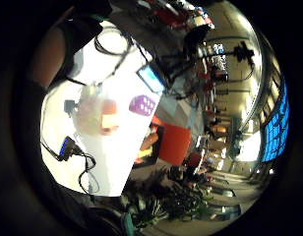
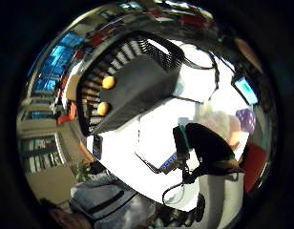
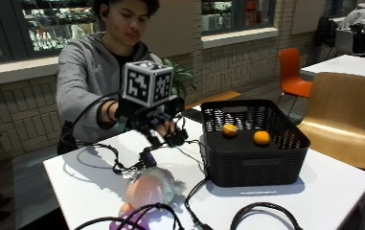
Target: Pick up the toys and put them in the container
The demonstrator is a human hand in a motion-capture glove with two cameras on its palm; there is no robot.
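Observation:
A black slatted basket point(image 3: 252, 148) stands on the white table point(image 3: 322, 191), with two orange balls point(image 3: 230, 130) point(image 3: 261, 138) inside it. My gloved right hand point(image 3: 162, 128) hovers over the table just left of the basket, fingers hanging loosely and holding nothing. Below the hand, toward the front edge, lies a pink and white plush toy point(image 3: 149, 187), with a purple toy point(image 3: 126, 223) in front of it. The thumb side palm view shows the basket point(image 2: 137, 81), both balls point(image 2: 109, 82) and the plush point(image 2: 216, 123). The little finger side palm view shows the plush point(image 1: 95, 115) and the purple toy point(image 1: 142, 104).
Black cables point(image 3: 252, 211) loop across the table in front of the basket and around the toys. A small blue-lit device point(image 1: 68, 146) lies on the table near the plush. A wooden chair point(image 3: 345, 115) stands right of the table, an orange chair point(image 3: 293, 72) behind.

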